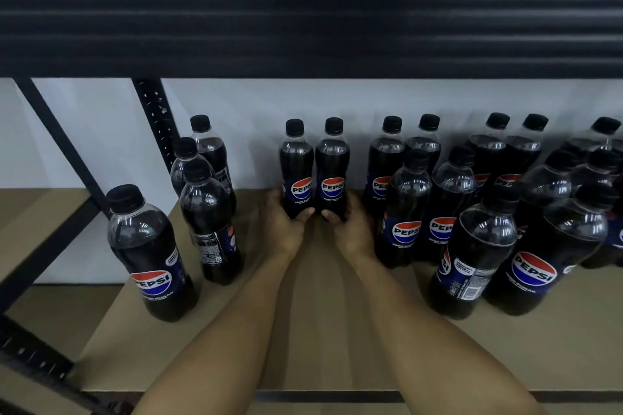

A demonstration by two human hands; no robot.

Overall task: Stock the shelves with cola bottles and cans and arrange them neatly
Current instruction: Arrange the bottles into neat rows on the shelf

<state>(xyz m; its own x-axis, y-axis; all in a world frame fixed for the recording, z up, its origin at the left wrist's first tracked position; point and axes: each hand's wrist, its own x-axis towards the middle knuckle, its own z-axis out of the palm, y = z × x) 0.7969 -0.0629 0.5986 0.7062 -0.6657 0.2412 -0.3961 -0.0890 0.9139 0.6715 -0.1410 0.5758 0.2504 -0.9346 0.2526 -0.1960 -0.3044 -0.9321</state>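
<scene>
The left hand (281,226) held a cola bottle (296,168) low down, its fingers (305,212) curled tight round it. The right hand (352,227) gripped a second bottle (332,168) the same way. Both bottles stood upright, side by side, near the back of the shelf (303,347).

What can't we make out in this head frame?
Head view only.
1. Bases of the left-hand bottle and right-hand bottle: covered by the left hand and right hand.
2. Back-row bottles, right: labels blocked by front bottles.
3. Far-right bottle: cut by frame edge.
</scene>
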